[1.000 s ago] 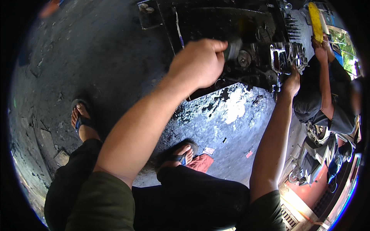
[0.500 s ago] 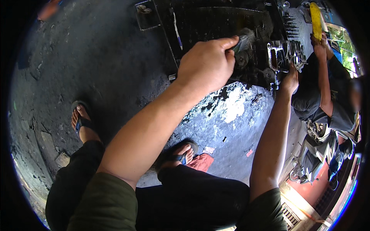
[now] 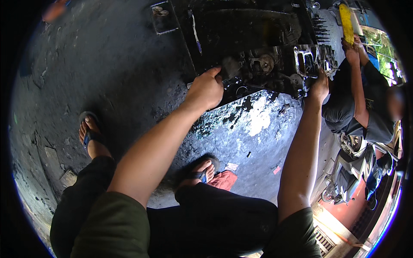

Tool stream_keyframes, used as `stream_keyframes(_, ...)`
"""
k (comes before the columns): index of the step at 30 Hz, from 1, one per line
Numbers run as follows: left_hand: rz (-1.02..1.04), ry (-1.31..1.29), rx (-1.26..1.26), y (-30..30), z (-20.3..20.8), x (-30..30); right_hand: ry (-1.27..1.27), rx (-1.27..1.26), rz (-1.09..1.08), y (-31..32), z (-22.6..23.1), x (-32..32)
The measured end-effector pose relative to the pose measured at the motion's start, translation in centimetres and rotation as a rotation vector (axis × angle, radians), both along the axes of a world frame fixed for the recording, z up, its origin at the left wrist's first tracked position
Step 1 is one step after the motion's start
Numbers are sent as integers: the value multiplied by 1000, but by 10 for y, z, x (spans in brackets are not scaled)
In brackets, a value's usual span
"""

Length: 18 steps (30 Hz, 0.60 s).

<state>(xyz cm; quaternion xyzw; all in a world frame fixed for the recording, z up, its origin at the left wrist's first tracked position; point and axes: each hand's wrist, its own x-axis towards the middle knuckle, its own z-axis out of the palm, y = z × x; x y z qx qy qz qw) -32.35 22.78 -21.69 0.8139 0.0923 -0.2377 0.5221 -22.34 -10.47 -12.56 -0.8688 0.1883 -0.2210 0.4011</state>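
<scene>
My left hand (image 3: 205, 89) is closed around a brush, its handle mostly hidden in the fist. The grey bristle end (image 3: 232, 67) is blurred and sits by the left end of a dark, oily engine block (image 3: 282, 69). At the block's right end, my right hand (image 3: 319, 88) grips its metal edge near the rectangular openings, fingers partly hidden behind it. The block lies in a wide black tray (image 3: 241, 21) wet with dark liquid. A white toothbrush (image 3: 195, 32) with a purple end rests in the tray, left of the block.
On the right, another person (image 3: 361, 94) holds up a long yellow object (image 3: 346, 23). Behind them stands a motorcycle (image 3: 350, 176). A red cloth (image 3: 223, 179) lies beside my right foot. The floor (image 3: 258, 116) near the tray looks wet and stained.
My left hand has moved left and a little down with the brush, from over the middle of the block to its left end. The right hand keeps its hold, shifting slightly left.
</scene>
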Motion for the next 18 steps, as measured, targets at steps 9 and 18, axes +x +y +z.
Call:
stream_keyframes(9, 147, -19, -232, -31, 37, 1, -62, 126, -23, 9, 6, -1)
stream_keyframes(18, 121, -83, -255, -9, 32, 29, -63, 98, -62, 9, 4, 0)
